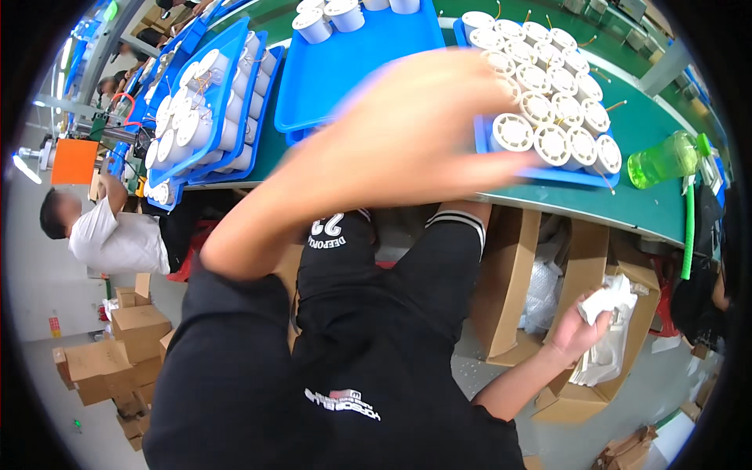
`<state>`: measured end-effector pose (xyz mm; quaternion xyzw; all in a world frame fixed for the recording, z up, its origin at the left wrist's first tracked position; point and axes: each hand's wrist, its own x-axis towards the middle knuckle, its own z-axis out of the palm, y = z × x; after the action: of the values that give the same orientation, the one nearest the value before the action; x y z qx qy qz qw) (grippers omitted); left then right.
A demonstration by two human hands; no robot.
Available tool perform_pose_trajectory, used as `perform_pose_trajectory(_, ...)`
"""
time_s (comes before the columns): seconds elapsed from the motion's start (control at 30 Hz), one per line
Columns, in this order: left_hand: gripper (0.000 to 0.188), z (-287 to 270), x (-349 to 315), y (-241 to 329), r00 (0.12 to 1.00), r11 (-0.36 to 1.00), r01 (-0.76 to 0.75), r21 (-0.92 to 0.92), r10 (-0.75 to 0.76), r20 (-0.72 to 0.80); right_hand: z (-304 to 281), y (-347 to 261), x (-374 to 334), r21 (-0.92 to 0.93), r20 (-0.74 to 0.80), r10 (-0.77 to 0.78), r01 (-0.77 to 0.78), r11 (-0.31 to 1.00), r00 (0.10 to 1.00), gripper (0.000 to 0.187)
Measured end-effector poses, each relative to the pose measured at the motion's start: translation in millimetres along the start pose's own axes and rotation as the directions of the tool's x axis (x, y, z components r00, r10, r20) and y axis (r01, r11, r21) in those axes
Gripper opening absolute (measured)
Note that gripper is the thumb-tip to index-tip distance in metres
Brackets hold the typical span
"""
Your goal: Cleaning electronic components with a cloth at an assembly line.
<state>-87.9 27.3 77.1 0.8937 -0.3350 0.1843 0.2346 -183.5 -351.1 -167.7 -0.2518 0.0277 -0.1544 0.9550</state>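
Note:
My left hand (423, 125), blurred by motion, reaches across in front of me to the left edge of a blue tray (540, 174). Its thumb and fingers are spread apart, and I see nothing held between them. Rows of white round-topped cylinders (551, 145) with thin wires stand in that tray, close to the fingertips. Low on the right, my right hand (581, 333) is closed on a crumpled white plastic bag (605, 301). It is held over a cardboard box (576, 403) with more white bags (603, 356) inside.
In the middle, another blue tray (356, 66) has several cylinders at its far end. Stacked blue trays (254, 141) of cylinders stand at left. A green bottle (664, 160) is at the right of the green bench (627, 205). A person (117, 235) sits at far left, near cardboard boxes (137, 329).

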Motion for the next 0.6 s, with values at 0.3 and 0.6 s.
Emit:
perform_pose_trajectory(0.3, 0.057, 1, -164, -36, 0.83, 0.761, 0.551, 0.343, -0.541, -0.133, 114, 110, -13, -0.461, 0.029, 0.035, -0.018, 0.887, 0.999, 0.031)
perform_pose_trajectory(0.6, 0.059, -16, -163, -52, 0.811, 0.782, 0.571, 0.25, -0.585, -0.025, 173, 187, -62, -0.759, 0.283, 0.206, 0.087, 0.645, 0.937, 0.014)
